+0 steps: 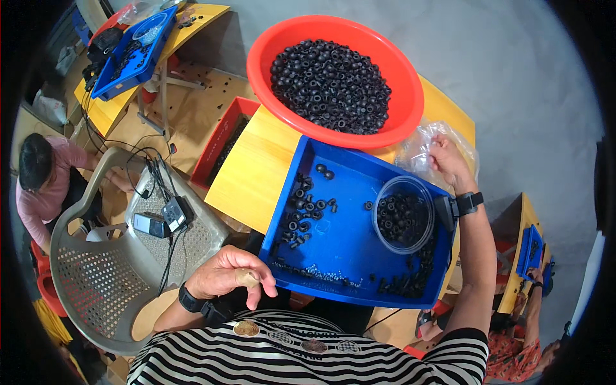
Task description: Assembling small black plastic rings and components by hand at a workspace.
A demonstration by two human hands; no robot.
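Lettering [321, 335] crosses the striped shirt [301, 366]; whether the curled left hand [232, 273] or right hand [450, 160] grips anything, I cannot tell.

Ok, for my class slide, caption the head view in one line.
Left hand near a rectangular blue plastic tray of small black parts; right hand by crumpled clear plastic.

Left hand [236, 274] hangs beside a blue tray [343, 234], right hand [449, 162] at a clear bag [415, 153].

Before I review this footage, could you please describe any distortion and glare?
In the head view, the corners go black and the upper-left table bends; the clear plastic bag by the right hand glints, while the blue tray looks fairly sharp.
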